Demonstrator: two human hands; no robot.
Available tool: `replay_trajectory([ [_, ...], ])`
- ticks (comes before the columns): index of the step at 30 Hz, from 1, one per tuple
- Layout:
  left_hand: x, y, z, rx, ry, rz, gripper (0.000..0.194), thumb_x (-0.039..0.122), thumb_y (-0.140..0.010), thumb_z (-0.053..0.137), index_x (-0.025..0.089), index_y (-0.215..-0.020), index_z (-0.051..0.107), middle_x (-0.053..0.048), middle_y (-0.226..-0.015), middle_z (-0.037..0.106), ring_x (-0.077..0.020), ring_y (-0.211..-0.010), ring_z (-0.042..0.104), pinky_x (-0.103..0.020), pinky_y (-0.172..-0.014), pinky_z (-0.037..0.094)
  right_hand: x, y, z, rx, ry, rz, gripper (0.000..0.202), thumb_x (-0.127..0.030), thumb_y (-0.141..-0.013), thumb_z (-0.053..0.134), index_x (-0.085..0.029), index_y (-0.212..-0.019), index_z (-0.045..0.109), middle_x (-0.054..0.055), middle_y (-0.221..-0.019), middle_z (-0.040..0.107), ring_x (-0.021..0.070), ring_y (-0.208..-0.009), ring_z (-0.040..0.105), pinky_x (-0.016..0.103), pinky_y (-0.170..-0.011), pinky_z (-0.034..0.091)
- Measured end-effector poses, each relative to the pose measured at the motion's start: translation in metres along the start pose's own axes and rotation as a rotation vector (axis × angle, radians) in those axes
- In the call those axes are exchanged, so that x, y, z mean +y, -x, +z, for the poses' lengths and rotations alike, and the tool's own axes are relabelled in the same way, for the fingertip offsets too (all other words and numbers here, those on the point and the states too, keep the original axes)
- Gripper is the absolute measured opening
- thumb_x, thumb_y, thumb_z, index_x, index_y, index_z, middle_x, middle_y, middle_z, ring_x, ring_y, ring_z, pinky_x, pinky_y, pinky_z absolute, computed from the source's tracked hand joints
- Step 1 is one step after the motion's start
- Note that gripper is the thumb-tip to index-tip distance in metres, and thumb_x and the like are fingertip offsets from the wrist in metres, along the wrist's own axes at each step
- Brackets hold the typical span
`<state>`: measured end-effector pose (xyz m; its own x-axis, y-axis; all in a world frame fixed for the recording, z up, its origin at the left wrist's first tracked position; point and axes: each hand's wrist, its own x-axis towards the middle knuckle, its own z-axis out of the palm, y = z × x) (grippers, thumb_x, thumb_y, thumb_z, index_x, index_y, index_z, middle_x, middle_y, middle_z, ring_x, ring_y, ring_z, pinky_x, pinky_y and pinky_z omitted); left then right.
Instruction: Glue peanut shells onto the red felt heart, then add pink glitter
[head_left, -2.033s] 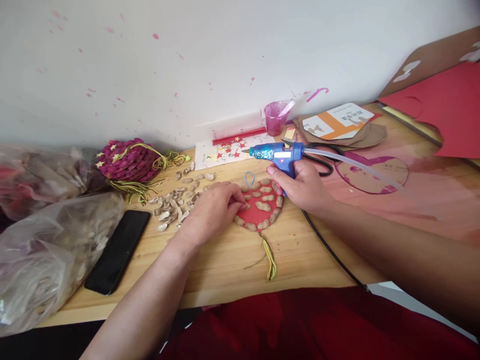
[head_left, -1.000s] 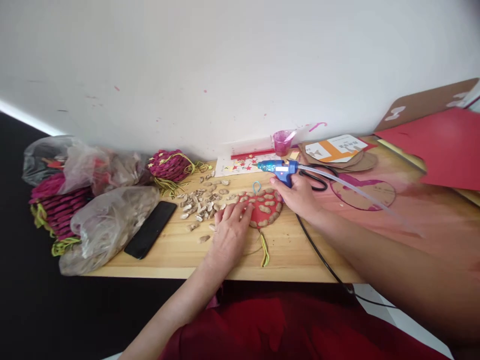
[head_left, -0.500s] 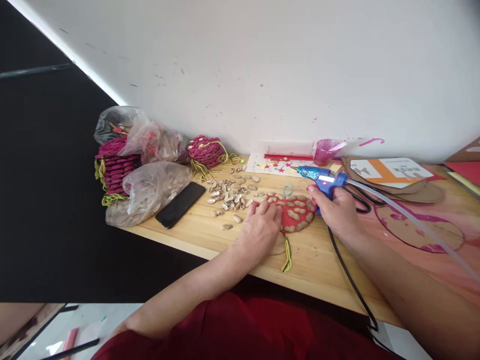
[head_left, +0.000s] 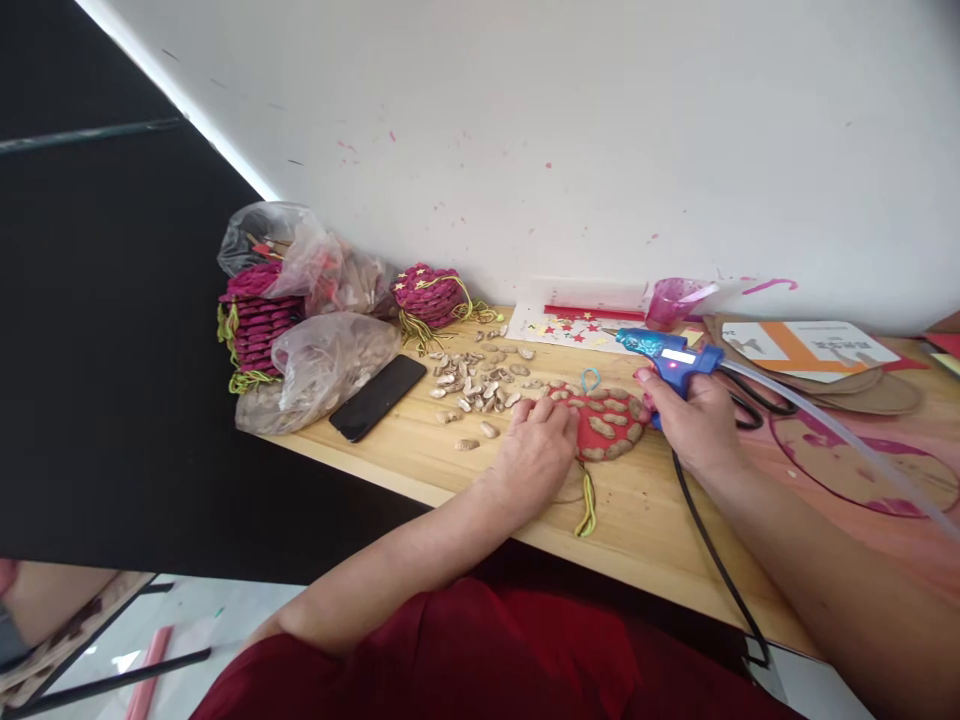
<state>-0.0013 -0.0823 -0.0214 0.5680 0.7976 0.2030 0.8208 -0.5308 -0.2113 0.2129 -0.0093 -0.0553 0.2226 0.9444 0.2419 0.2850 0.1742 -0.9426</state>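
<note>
Lying nearest on the desk (head_left: 420,455), a yellow tassel (head_left: 587,505) hung off the red round piece (head_left: 589,437), which had peanut shells (head_left: 616,406) on it. The left hand (head_left: 540,450) rested on its left side, fingers bent; I couldn't tell if they held anything. The right hand (head_left: 703,425) gripped a blue glue gun (head_left: 679,372) beside it. Farther back were loose shells (head_left: 469,385), starry paper (head_left: 527,325) and a pink cup (head_left: 667,303).

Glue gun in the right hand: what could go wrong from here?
The glue gun points toward the star sheet: glue might drip there. Its cord runs to the edge of the desk and could snag. The left hand is at the red disc and might shift its peanuts.
</note>
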Motion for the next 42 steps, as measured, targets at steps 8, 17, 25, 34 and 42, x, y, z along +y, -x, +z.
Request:
replay_trajectory([
  [8, -0.001, -0.001, 0.001, -0.025, -0.003, -0.013, 0.030, 0.019, -0.101, 0.049, 0.010, -0.128, 0.059, -0.012, -0.112, 0.065, -0.0271, -0.109, 0.057, -0.042, -0.094, 0.047, -0.007, 0.000, 0.003, -0.005, -0.030, 0.040, 0.031, -0.054, -0.079, 0.072, -0.025, -0.073, 0.061, -0.001, -0.054, 0.060, 0.0204, -0.049, 0.056, 0.036, -0.051, 0.046],
  [17, 0.001, 0.001, 0.000, -0.012, -0.024, -0.013, 0.032, 0.018, -0.101, 0.048, 0.011, -0.130, 0.058, -0.013, -0.112, 0.065, -0.0267, -0.110, 0.058, -0.042, -0.095, 0.048, -0.014, 0.001, 0.003, -0.026, -0.035, 0.064, 0.033, -0.054, -0.078, 0.072, -0.025, -0.067, 0.058, -0.001, -0.053, 0.060, 0.0200, -0.047, 0.056, 0.035, -0.049, 0.045],
  [25, -0.001, 0.001, 0.004, 0.011, -0.030, -0.007, 0.031, 0.019, -0.100, 0.050, 0.011, -0.129, 0.058, -0.012, -0.112, 0.064, -0.0256, -0.107, 0.057, -0.041, -0.095, 0.049, -0.005, 0.000, 0.002, -0.017, -0.039, 0.048, 0.035, -0.057, -0.077, 0.074, -0.026, -0.072, 0.061, 0.000, -0.056, 0.060, 0.0215, -0.049, 0.057, 0.037, -0.050, 0.047],
  [34, -0.001, 0.000, 0.007, 0.020, -0.013, -0.009, 0.029, 0.020, -0.101, 0.048, 0.010, -0.127, 0.059, -0.012, -0.111, 0.064, -0.0257, -0.107, 0.058, -0.040, -0.093, 0.049, -0.001, -0.001, 0.001, -0.024, -0.022, 0.059, 0.034, -0.058, -0.079, 0.073, -0.026, -0.076, 0.062, 0.001, -0.054, 0.060, 0.0233, -0.051, 0.057, 0.039, -0.052, 0.047],
  [42, -0.002, 0.000, 0.003, 0.002, 0.010, -0.001, 0.026, 0.019, -0.101, 0.050, 0.012, -0.123, 0.061, -0.012, -0.111, 0.063, -0.0259, -0.107, 0.057, -0.041, -0.096, 0.049, -0.012, 0.002, 0.001, -0.031, -0.029, 0.092, 0.034, -0.055, -0.079, 0.074, -0.026, -0.069, 0.060, 0.000, -0.054, 0.059, 0.0209, -0.050, 0.056, 0.037, -0.051, 0.045],
])
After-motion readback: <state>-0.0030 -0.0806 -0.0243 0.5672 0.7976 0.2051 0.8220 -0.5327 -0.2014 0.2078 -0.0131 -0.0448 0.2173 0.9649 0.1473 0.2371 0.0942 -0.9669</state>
